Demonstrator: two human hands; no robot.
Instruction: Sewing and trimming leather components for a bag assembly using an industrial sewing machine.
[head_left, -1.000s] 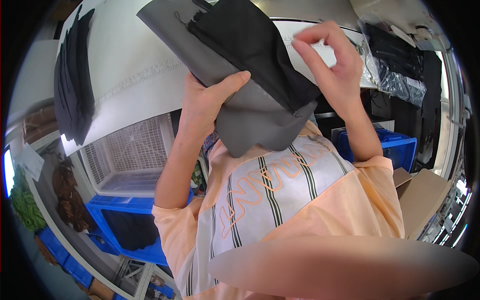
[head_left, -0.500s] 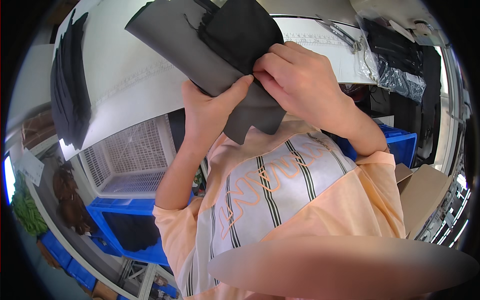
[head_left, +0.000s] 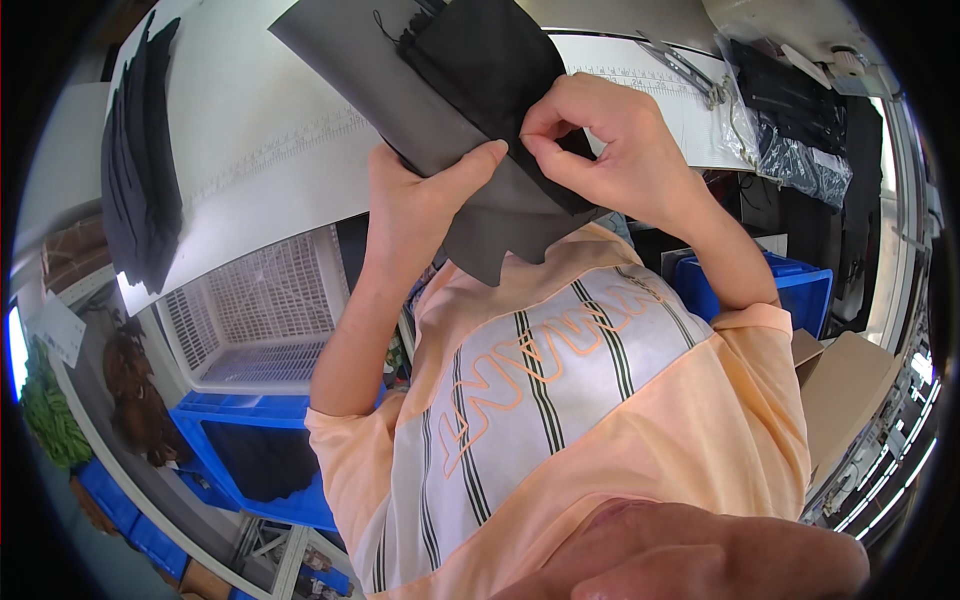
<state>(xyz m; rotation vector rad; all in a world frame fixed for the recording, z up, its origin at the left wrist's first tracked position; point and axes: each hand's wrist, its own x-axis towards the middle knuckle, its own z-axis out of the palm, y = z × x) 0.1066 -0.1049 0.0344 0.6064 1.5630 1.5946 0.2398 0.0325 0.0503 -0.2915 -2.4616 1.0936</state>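
A smooth dark grey sheet with a notched lower edge slants over the near side of the white table. Black fabric, gathered and threaded at its upper left edge, lies against it. My left hand is closed on the dark grey sheet, its thumb on top and the other fingers hidden beneath. At the edge of the black fabric, my right hand makes a pinch, thumb and forefinger meeting in a ring. Whether a fold or a thread is between those fingertips is too small to tell.
On the white table with printed rulers lies a stack of black fabric strips. Metal scissors and plastic-bagged black goods are at right. Below are a white basket, blue crates and a cardboard box.
My right hand has lifted and moved slightly right, its thumb and forefinger now forming an open ring. The sheet and black fabric have shifted a little; my left hand keeps its grip.
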